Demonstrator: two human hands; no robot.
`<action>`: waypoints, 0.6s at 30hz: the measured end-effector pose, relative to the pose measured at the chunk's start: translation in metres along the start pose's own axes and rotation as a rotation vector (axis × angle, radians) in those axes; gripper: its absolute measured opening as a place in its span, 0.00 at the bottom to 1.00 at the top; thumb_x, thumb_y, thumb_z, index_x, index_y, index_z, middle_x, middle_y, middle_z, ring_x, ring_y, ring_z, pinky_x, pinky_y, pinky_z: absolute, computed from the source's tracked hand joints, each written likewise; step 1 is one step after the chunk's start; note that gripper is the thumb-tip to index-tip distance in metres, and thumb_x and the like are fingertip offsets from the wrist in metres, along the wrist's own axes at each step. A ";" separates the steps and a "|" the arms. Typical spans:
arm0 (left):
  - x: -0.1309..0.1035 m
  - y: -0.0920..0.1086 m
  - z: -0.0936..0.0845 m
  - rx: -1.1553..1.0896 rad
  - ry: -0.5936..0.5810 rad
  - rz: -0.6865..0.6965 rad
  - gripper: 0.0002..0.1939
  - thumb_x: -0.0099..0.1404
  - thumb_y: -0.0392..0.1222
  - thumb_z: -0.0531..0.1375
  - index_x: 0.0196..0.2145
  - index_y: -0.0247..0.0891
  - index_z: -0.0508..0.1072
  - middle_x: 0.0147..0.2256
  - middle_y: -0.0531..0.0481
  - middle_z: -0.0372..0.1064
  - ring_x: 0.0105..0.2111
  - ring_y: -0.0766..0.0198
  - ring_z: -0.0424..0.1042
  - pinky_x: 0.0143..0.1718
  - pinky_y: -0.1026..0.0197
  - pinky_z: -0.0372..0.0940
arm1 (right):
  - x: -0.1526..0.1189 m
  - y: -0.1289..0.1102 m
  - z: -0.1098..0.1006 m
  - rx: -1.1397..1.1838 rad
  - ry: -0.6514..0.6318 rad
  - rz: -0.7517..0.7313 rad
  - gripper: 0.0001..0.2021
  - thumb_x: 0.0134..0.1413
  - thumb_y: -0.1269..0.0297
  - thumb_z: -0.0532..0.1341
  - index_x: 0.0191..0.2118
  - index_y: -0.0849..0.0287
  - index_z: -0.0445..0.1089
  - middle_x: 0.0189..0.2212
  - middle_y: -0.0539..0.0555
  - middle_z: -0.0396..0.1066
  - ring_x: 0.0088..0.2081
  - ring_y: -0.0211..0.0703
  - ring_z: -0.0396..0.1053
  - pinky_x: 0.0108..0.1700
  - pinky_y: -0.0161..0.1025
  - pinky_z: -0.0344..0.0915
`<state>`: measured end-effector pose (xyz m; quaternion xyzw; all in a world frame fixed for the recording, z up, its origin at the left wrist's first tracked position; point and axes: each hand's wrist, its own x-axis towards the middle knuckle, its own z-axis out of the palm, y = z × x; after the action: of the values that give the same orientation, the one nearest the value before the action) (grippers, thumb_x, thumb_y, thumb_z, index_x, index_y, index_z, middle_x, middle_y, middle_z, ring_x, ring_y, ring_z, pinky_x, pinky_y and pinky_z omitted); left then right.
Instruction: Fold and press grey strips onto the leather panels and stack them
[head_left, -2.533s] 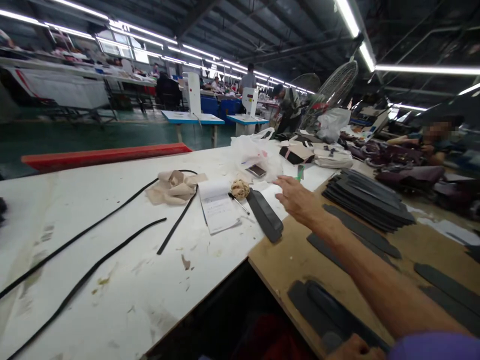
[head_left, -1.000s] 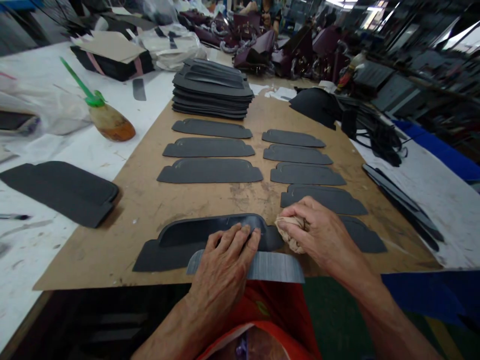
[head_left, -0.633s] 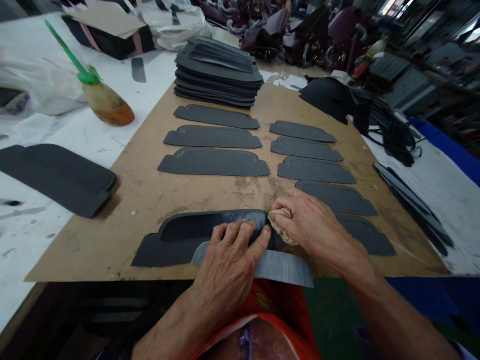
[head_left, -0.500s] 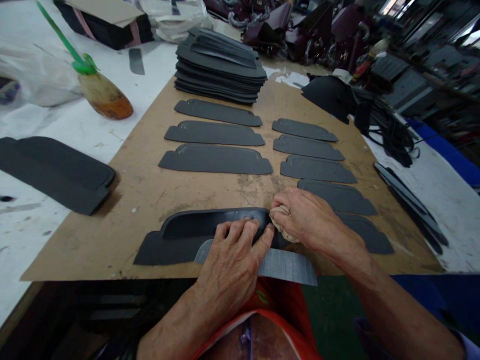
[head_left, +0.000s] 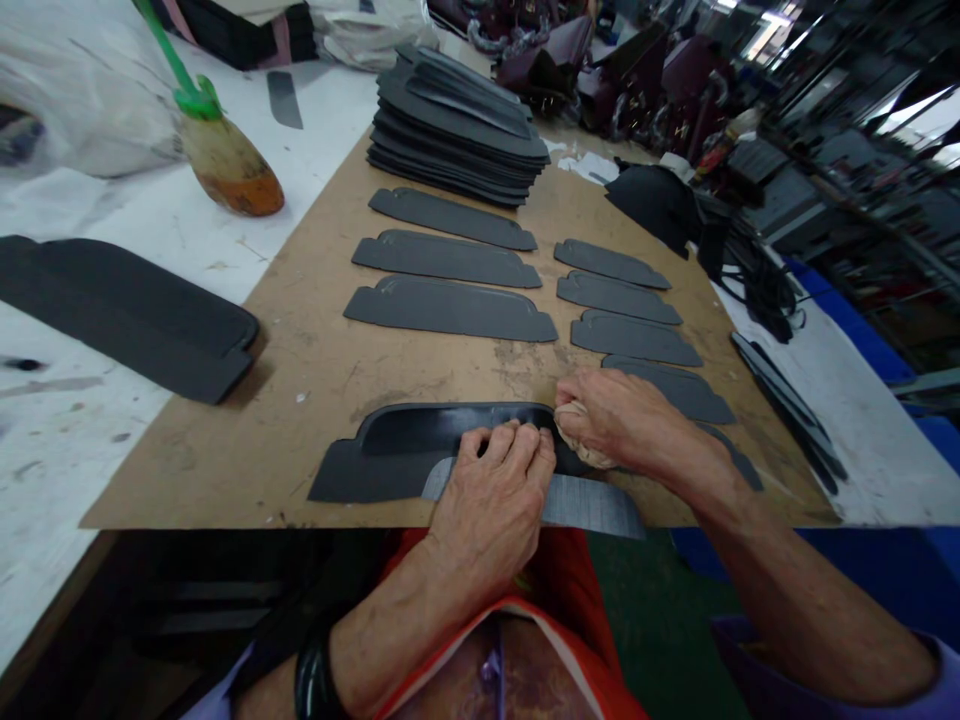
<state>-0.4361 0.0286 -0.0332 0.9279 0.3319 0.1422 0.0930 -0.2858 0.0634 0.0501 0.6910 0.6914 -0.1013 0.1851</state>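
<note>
A dark, moulded leather-like panel [head_left: 375, 470] lies near the front edge of the board, its raised upper part shiny. My left hand [head_left: 491, 480] presses down on it, fingers bent and close together with their tips against the raised part. Beneath that palm runs a grey, brushed-looking strip [head_left: 592, 505] with a rounded left end; it juts past the board's edge. My right hand [head_left: 622, 410] is closed around a wadded beige cloth [head_left: 581, 435], touching the panel's right end. That end is partly hidden by the hand and cloth.
Similar flat dark pieces [head_left: 450, 308] lie in two columns on the brown board [head_left: 300, 350], behind a stack of panels [head_left: 457, 130]. Another panel [head_left: 127, 310] overhangs the board's left side. A green-spouted bottle [head_left: 232, 165] stands at back left; thin dark strips [head_left: 787, 410] lie right.
The view has shifted slightly. My left hand's fingers have drawn together and moved right along the panel, close to the cloth. My right hand still grips the cloth at the panel's right end.
</note>
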 end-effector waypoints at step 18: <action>-0.001 -0.001 -0.001 0.016 -0.036 0.001 0.28 0.59 0.34 0.50 0.58 0.32 0.58 0.49 0.41 0.63 0.47 0.51 0.60 0.44 0.48 0.58 | -0.016 0.064 -0.001 0.425 -0.227 -0.339 0.05 0.48 0.64 0.59 0.28 0.57 0.71 0.26 0.47 0.69 0.28 0.35 0.65 0.30 0.32 0.57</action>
<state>-0.4380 0.0291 -0.0328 0.9312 0.3306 0.1230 0.0915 -0.2222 0.0504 0.0650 0.5732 0.7351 -0.3500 0.0927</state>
